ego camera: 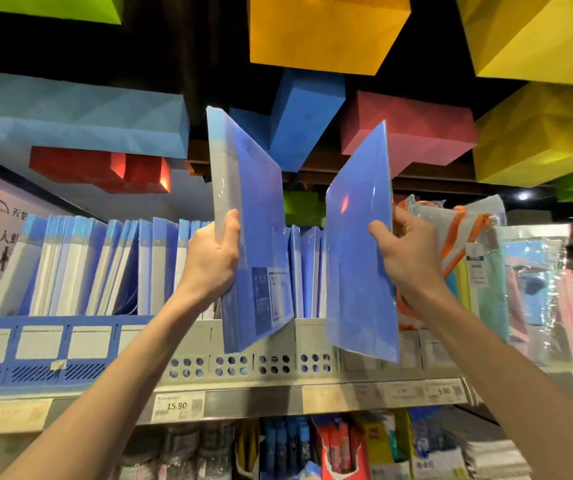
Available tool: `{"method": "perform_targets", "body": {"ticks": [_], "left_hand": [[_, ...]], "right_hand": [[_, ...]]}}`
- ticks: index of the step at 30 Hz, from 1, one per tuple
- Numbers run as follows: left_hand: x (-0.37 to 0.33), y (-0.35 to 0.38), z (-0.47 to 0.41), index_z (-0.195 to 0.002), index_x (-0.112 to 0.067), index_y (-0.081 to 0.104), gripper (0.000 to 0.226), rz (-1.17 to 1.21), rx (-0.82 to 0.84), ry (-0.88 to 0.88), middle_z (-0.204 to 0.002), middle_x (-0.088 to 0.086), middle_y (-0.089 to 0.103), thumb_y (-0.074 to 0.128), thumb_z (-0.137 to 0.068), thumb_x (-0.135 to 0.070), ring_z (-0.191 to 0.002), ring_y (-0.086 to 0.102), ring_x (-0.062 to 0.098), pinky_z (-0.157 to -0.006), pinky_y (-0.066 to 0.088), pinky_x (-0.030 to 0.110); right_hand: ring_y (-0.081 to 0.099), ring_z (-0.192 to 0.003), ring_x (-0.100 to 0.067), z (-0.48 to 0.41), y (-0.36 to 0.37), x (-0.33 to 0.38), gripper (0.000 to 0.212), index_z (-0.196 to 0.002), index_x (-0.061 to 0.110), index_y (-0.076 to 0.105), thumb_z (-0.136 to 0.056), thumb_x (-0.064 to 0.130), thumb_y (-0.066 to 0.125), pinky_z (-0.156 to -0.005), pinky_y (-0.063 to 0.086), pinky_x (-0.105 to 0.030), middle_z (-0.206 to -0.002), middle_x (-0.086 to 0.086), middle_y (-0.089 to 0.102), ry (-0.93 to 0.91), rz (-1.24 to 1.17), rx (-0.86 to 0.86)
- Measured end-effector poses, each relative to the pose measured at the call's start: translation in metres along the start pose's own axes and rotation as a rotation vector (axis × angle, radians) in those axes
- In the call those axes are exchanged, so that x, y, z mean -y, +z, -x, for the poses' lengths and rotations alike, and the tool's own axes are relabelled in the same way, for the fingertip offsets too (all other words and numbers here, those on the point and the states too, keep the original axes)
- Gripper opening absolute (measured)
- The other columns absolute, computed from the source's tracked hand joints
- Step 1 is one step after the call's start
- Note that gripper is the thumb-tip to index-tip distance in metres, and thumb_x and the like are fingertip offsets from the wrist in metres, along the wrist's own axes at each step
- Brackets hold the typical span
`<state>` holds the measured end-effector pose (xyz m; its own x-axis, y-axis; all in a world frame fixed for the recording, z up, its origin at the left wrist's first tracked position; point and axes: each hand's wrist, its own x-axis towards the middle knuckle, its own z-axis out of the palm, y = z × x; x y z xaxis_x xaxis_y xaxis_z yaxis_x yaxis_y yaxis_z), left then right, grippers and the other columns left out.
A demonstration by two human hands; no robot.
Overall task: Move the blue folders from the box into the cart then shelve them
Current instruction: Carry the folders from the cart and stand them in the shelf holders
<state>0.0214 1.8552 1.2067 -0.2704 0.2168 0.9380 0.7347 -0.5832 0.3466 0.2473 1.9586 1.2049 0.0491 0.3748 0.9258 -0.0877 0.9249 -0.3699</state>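
Note:
I hold two blue folders up in front of the top shelf. My left hand [214, 258] grips the spine edge of one blue folder [254, 216], which stands upright with a label near its lower right. My right hand [406, 258] grips the right edge of a second blue folder [359, 258], tilted slightly. Between and behind them, a row of shelved blue folders [105, 268] stands in a grey perforated file rack [271, 365]. The box and cart are out of view.
A blue file rack [36, 351] sits at the left of the shelf. Packaged pouches [520, 271] hang at the right. Price tags line the shelf edge [278, 400], with stationery packs [330, 448] below. Coloured foam blocks [326, 29] hang overhead.

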Motion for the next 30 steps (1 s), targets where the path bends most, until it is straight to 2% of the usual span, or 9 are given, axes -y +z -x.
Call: {"method": "perform_targets", "body": {"ticks": [3, 6, 11, 16, 20, 22, 25, 28, 30], "left_hand": [[-0.007, 0.006, 0.004, -0.065, -0.017, 0.052, 0.048, -0.045, 0.002, 0.028, -0.054, -0.012, 0.056, 0.038, -0.108, -0.034, -0.045, 0.051, -0.001, -0.045, 0.037, 0.013], [-0.009, 0.016, 0.008, -0.061, -0.022, 0.042, 0.048, -0.073, 0.026, 0.061, -0.041, -0.016, 0.047, 0.037, -0.109, -0.03, -0.04, 0.045, 0.0, -0.042, 0.032, 0.011], [-0.008, 0.021, 0.003, -0.091, -0.01, 0.063, 0.042, -0.053, 0.06, 0.047, -0.073, -0.007, 0.064, 0.036, -0.107, -0.037, -0.06, 0.061, -0.004, -0.049, 0.043, 0.009], [-0.007, 0.025, 0.002, -0.065, -0.022, 0.045, 0.046, -0.06, -0.01, 0.039, -0.05, -0.013, 0.045, 0.036, -0.108, -0.034, -0.042, 0.049, 0.0, -0.041, 0.033, 0.011], [0.001, 0.029, 0.003, -0.06, -0.023, 0.041, 0.05, -0.08, -0.062, 0.0, -0.051, -0.01, 0.042, 0.037, -0.108, -0.036, -0.04, 0.044, 0.002, -0.041, 0.029, 0.013], [0.001, 0.027, 0.002, -0.062, -0.021, 0.045, 0.05, -0.092, -0.068, 0.002, -0.054, -0.008, 0.047, 0.036, -0.108, -0.037, -0.044, 0.046, 0.004, -0.043, 0.031, 0.015], [0.003, 0.025, 0.0, -0.071, -0.018, 0.055, 0.046, -0.082, -0.079, -0.008, -0.066, -0.006, 0.058, 0.036, -0.108, -0.039, -0.054, 0.054, 0.005, -0.046, 0.038, 0.011], [0.004, 0.028, -0.001, -0.073, -0.019, 0.055, 0.045, -0.056, -0.075, -0.032, -0.068, -0.004, 0.059, 0.036, -0.108, -0.04, -0.059, 0.057, 0.008, -0.048, 0.04, 0.012], [0.004, 0.03, -0.001, -0.073, -0.018, 0.054, 0.045, -0.05, -0.081, -0.044, -0.069, -0.003, 0.059, 0.036, -0.107, -0.041, -0.062, 0.056, 0.011, -0.05, 0.04, 0.013]], "right_hand": [[0.071, -0.088, -0.025, -0.005, -0.006, 0.001, 0.016, -0.087, 0.037, 0.059, -0.099, 0.026, 0.058, -0.077, 0.061, -0.052, -0.094, 0.001, 0.072, -0.033, 0.017, -0.031], [0.072, -0.088, -0.02, -0.007, -0.007, -0.003, 0.006, -0.096, 0.028, 0.063, -0.099, 0.028, 0.058, -0.078, 0.061, -0.05, -0.097, 0.004, 0.072, -0.03, 0.003, -0.039], [0.072, -0.091, -0.018, -0.014, -0.004, -0.007, 0.023, -0.111, 0.008, 0.063, -0.099, 0.027, 0.058, -0.078, 0.062, -0.046, -0.104, 0.001, 0.072, -0.019, -0.021, -0.055], [0.069, -0.08, -0.008, -0.021, 0.0, -0.005, 0.015, -0.108, 0.01, 0.063, -0.1, 0.018, 0.054, -0.06, 0.057, -0.024, -0.095, 0.003, 0.07, -0.054, -0.041, -0.085], [0.065, -0.086, -0.039, -0.022, 0.008, -0.01, 0.011, -0.092, 0.013, 0.064, -0.096, 0.017, 0.055, -0.063, 0.056, -0.049, -0.09, -0.013, 0.069, -0.067, -0.061, -0.109], [0.065, -0.087, -0.041, -0.022, 0.01, -0.014, 0.011, -0.091, 0.016, 0.065, -0.094, 0.019, 0.055, -0.066, 0.055, -0.058, -0.091, -0.012, 0.07, -0.05, -0.079, -0.112], [0.067, -0.086, -0.034, -0.021, 0.013, -0.019, 0.011, -0.095, 0.012, 0.064, -0.097, 0.016, 0.055, -0.067, 0.056, -0.053, -0.093, -0.007, 0.07, -0.055, -0.079, -0.105], [0.062, -0.086, -0.041, -0.021, 0.021, -0.016, 0.018, -0.084, 0.024, 0.061, -0.098, 0.014, 0.055, -0.062, 0.053, -0.053, -0.089, -0.01, 0.068, -0.077, -0.083, -0.111], [0.059, -0.087, -0.045, -0.024, 0.025, -0.015, 0.02, -0.082, 0.023, 0.063, -0.096, 0.011, 0.055, -0.057, 0.049, -0.043, -0.09, -0.018, 0.067, -0.084, -0.092, -0.123]]}}
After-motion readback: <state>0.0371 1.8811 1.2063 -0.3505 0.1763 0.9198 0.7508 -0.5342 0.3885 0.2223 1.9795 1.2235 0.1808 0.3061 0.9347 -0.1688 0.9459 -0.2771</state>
